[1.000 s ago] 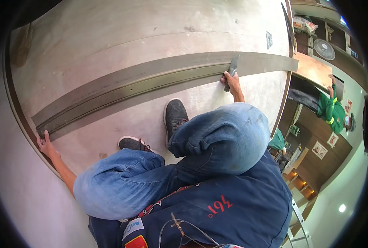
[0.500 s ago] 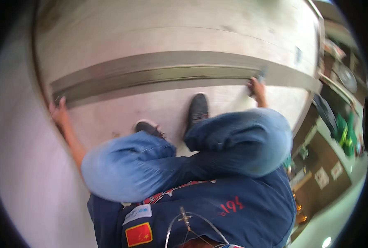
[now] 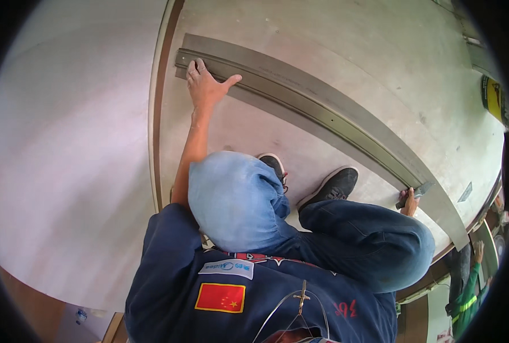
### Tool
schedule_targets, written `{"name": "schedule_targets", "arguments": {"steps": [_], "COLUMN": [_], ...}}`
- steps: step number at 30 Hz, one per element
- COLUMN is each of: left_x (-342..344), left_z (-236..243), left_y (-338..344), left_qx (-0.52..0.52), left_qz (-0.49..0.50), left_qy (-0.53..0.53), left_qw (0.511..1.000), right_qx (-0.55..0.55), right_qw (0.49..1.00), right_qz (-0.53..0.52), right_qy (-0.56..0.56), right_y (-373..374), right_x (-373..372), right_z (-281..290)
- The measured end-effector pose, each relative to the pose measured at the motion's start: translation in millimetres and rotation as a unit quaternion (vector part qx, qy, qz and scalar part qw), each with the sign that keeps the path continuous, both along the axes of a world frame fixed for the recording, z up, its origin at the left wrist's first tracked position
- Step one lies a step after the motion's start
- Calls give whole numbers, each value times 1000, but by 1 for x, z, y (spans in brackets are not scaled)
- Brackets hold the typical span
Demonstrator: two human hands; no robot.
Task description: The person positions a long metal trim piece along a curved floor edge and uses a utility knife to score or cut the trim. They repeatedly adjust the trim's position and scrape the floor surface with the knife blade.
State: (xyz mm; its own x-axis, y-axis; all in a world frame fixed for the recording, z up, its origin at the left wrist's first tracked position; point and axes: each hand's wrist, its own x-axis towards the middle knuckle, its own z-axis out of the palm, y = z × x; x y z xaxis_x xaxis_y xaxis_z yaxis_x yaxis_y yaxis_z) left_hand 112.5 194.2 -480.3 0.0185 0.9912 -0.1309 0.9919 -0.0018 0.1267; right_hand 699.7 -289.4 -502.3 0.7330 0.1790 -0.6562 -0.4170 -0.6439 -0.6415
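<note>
A long metal straightedge lies along a flat grey strip on a large pale board. My left hand rests near the straightedge's far left end, thumb and fingers spread over its near edge. At the other end, my right hand is closed on a knife-like tool with a dark handle and a grey blade. The blade lies over the straightedge's right end; whether it touches the strip, I cannot tell.
My dark shoes stand on the board just this side of the straightedge. A pale wall-like surface borders the board's left edge. A black and yellow bucket is at the far right. Another person's green sleeve shows at lower right.
The view has turned, so the straightedge now slants from upper left to lower right. My left hand has spread its thumb wide at the bar's end. My right hand stays at the other end.
</note>
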Motion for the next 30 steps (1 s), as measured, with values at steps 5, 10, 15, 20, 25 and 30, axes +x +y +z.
{"name": "schedule_targets", "arguments": {"steps": [5, 10, 15, 20, 25, 30], "left_x": [6, 19, -22, 15, -4, -7], "left_z": [5, -12, -46, -9, -43, -58], "left_y": [-3, 10, 4, 5, 10, 3], "left_qx": [-24, -28, -89, -89, -81, -49], "left_qz": [29, 5, 36, 74, 47, -9], "left_qy": [-13, -41, -80, -50, -39, 2], "left_qw": [999, 999, 992, 992, 995, 999], "right_qx": [-32, -84, -180, -130, -85, -132], "right_qw": [996, 968, 888, 918, 874, 831], "right_qz": [-17, -4, 219, 230, 342, 463], "right_qy": [-83, -237, -362, -295, -335, -278], "right_y": [4, -76, 25, 146, 194, 275], "right_x": [-10, 20, 30, -3, 25, -25], "right_z": [-18, -15, 29, 185, 249, 258]}}
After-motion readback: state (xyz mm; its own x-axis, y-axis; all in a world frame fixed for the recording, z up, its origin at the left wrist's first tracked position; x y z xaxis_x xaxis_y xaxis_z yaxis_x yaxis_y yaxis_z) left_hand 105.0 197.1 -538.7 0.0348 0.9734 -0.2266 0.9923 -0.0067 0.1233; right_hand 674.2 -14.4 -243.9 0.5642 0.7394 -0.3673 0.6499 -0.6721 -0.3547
